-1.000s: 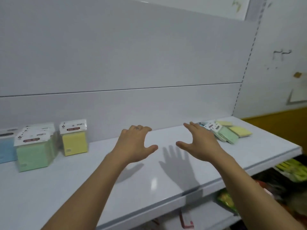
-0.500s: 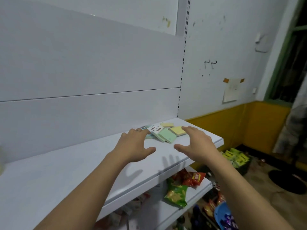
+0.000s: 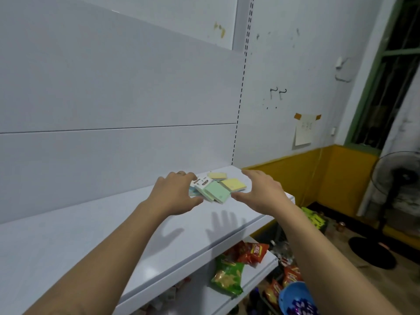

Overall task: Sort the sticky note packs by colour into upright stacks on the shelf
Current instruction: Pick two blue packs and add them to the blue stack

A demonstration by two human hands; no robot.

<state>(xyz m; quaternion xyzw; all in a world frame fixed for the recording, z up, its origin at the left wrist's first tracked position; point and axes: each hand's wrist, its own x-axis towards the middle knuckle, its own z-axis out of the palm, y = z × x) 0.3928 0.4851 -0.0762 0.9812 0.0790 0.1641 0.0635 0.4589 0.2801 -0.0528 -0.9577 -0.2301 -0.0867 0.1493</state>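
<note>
A small heap of sticky note packs lies flat at the right end of the white shelf (image 3: 113, 235). A green pack (image 3: 216, 192) sits on top at the front, with a yellow pack (image 3: 234, 184) to its right and another yellow pack (image 3: 217, 175) behind. A bluish pack edge (image 3: 192, 192) peeks out beside my left hand. My left hand (image 3: 175, 194) hovers at the heap's left side with fingers spread, its fingertips over the white header cards. My right hand (image 3: 261, 192) hovers at the heap's right side, fingers straight. Neither hand holds anything.
The shelf's back panel (image 3: 113, 155) rises right behind the heap. Below, a lower shelf (image 3: 204, 296) carries green (image 3: 227, 277) and red snack bags (image 3: 252, 252). A floor fan (image 3: 395, 201) stands at the right by the yellow wall base. A blue container (image 3: 295, 298) sits near the floor.
The view has swung right, away from the upright stacks at the left end. Both hands have moved forward and now flank the heap of flat packs.
</note>
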